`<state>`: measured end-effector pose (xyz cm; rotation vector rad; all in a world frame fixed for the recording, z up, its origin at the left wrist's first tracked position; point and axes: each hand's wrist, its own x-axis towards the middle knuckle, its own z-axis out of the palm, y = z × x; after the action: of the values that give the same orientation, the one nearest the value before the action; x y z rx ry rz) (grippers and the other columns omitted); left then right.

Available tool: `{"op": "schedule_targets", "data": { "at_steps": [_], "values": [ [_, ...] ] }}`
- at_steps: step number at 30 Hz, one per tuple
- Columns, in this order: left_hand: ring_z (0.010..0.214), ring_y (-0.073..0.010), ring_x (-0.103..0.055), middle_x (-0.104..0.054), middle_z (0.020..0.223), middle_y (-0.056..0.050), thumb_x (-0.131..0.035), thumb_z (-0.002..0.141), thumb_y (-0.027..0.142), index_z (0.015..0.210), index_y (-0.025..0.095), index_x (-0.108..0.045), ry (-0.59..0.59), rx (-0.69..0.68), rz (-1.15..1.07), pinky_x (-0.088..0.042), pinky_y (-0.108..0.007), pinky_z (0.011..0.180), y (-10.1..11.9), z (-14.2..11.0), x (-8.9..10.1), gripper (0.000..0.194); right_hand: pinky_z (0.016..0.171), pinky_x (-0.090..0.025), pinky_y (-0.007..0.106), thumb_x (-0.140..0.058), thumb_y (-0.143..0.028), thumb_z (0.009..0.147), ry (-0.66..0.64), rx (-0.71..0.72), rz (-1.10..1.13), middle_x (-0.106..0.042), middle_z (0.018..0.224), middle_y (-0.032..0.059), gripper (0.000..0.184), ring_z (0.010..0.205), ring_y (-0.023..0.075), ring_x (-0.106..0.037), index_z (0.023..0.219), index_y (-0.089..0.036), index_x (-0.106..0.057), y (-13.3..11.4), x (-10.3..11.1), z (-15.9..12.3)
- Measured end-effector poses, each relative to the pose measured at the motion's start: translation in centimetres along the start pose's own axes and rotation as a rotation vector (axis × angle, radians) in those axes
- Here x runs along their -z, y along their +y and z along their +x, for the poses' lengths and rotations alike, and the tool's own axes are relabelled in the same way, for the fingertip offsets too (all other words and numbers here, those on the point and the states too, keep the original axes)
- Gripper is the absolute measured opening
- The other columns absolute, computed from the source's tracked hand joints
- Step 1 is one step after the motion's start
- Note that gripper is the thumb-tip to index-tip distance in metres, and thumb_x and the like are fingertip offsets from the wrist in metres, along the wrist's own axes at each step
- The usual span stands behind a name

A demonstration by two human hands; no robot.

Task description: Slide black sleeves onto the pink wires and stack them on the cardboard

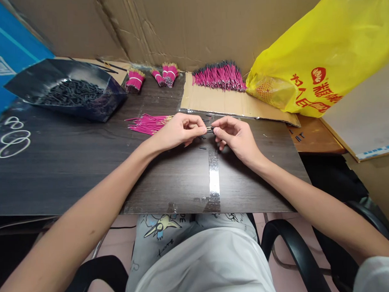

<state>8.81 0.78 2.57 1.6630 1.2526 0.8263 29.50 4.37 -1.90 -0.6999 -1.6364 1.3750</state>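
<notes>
My left hand (188,128) is closed in a pinch, with thin gold tips (208,128) sticking out from its fingertips to the right; the wire behind them is hidden in the hand. Facing it, my right hand (235,135) pinches what looks like a short black tube (212,128) at the end of the gold tips. Beside my left hand lies a loose pile of pink wires (148,123) with gold ends. A few short black tubes (202,148) are scattered on the dark table under the hands.
A dark bag of black tubes (74,92) stands at left, near white rings (14,143). Banded pink bundles (135,80) sit at the back. Many black-capped pink wires (219,76) lie on a cardboard sheet (208,100). A yellow bag (306,65) stands at right.
</notes>
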Motion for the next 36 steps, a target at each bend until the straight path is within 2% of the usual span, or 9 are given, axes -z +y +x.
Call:
{"op": "schedule_targets", "data": {
  "at_steps": [7,15,20,30,36],
  "values": [
    [0.043,-0.0028,-0.045,-0.052,0.051,0.004,-0.073,0.086,0.040,0.079,0.012,-0.067,0.017,-0.007,0.006,-0.032,-0.013,0.044,-0.02,0.07,-0.22,0.030,0.051,-0.053,0.023,-0.080,-0.032,0.080,0.031,-0.006,-0.001,-0.071,0.082,0.0036,0.025,0.071,0.0148,-0.069,0.098,-0.015,-0.074,-0.25,0.09,0.01],
    [0.043,-0.0025,-0.044,-0.052,0.051,0.005,-0.072,0.088,0.039,0.080,0.012,-0.068,0.039,-0.012,0.033,-0.032,-0.013,0.045,-0.10,0.00,-0.47,0.028,0.055,-0.055,0.024,-0.081,-0.047,0.083,0.029,-0.064,0.015,-0.077,0.093,0.0087,0.037,0.082,0.0207,-0.077,0.100,-0.015,-0.074,-0.82,0.02,-0.31],
    [0.044,-0.0025,-0.046,-0.054,0.051,0.004,-0.070,0.089,0.037,0.079,0.013,-0.067,0.054,-0.019,0.041,-0.032,-0.013,0.046,-0.23,-0.01,-0.49,0.027,0.062,-0.059,0.026,-0.080,-0.049,0.084,0.082,-0.071,0.051,-0.078,0.098,0.0091,0.037,0.082,0.0194,-0.077,0.099,-0.017,-0.069,-0.86,0.18,-0.20],
    [0.044,-0.0027,-0.045,-0.054,0.050,0.004,-0.071,0.087,0.034,0.077,0.013,-0.068,0.044,-0.010,0.049,-0.033,-0.014,0.047,-0.21,0.02,-0.32,0.024,0.057,-0.054,0.023,-0.074,-0.038,0.086,0.001,-0.081,-0.051,-0.075,0.085,0.0055,0.023,0.072,0.0158,-0.074,0.092,-0.016,-0.068,-0.78,0.26,-0.40],
    [0.044,-0.0025,-0.045,-0.054,0.050,0.004,-0.070,0.087,0.031,0.076,0.012,-0.067,0.059,-0.013,0.053,-0.033,-0.013,0.046,-0.07,-0.04,-0.29,0.022,0.053,-0.052,0.022,-0.073,-0.036,0.084,0.039,-0.094,-0.034,-0.075,0.084,0.0059,0.023,0.067,0.0139,-0.070,0.092,-0.015,-0.067,-0.73,0.17,-0.41]
  ]
}}
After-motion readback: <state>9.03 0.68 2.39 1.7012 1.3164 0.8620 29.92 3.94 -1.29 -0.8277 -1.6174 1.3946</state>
